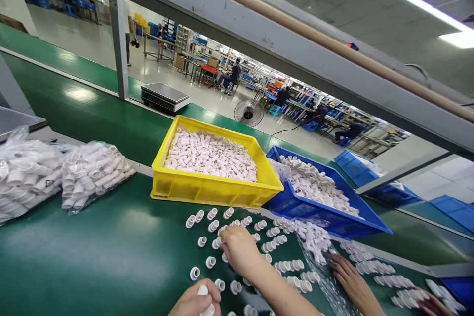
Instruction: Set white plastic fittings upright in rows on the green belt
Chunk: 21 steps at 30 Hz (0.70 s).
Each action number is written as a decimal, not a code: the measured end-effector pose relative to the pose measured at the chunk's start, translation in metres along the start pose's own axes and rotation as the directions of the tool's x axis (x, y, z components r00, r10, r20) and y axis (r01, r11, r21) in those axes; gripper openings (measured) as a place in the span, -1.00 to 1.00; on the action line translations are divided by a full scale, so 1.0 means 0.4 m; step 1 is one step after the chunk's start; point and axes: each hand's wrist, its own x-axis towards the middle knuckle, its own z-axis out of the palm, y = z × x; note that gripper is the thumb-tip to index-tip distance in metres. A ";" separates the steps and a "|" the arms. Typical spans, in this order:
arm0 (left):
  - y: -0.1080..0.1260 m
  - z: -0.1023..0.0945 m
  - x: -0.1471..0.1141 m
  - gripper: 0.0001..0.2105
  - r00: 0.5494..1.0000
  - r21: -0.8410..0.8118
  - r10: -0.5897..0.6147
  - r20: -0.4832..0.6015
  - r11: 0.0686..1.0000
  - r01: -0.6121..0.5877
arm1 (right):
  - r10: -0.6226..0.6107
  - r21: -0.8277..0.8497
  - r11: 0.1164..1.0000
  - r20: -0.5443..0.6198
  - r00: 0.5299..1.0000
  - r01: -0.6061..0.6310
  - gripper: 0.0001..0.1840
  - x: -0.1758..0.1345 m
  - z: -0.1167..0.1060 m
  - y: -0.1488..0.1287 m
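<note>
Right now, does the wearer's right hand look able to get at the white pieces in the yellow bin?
Probably yes. The right hand is in front of the yellow bin, whose open top leaves the white pieces uncovered. The near wall and some fittings lie between, but look easy to pass over.

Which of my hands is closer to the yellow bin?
Your right hand, reaching among the white fittings; your left hand is farther away, at the picture's bottom edge.

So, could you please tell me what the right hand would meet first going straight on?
The right hand would probably meet the white fittings just ahead of it; it may already touch one, as depth is unclear here.
</note>
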 end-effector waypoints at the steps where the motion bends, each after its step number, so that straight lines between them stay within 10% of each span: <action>1: -0.004 -0.004 0.003 -0.66 1.000 0.010 0.009 -0.014 1.000 -0.009 | -0.003 -0.008 1.000 0.013 1.000 0.003 -0.88 0.004 0.003 0.000; 11: -0.018 -0.012 0.003 -0.69 0.997 0.012 0.027 -0.079 1.000 -0.026 | -0.027 -0.071 0.997 0.059 0.998 0.031 -0.82 0.023 0.032 -0.001; 16: -0.017 0.004 -0.002 -0.72 0.988 -0.018 0.051 -0.144 0.998 -0.054 | -0.012 0.024 1.000 -0.158 0.987 0.016 -0.90 -0.038 -0.008 -0.017; 21: -0.008 0.028 -0.016 -0.75 0.950 -0.051 0.094 -0.296 0.992 -0.114 | -0.312 0.148 0.918 -0.307 0.899 0.369 -0.69 -0.121 0.003 -0.093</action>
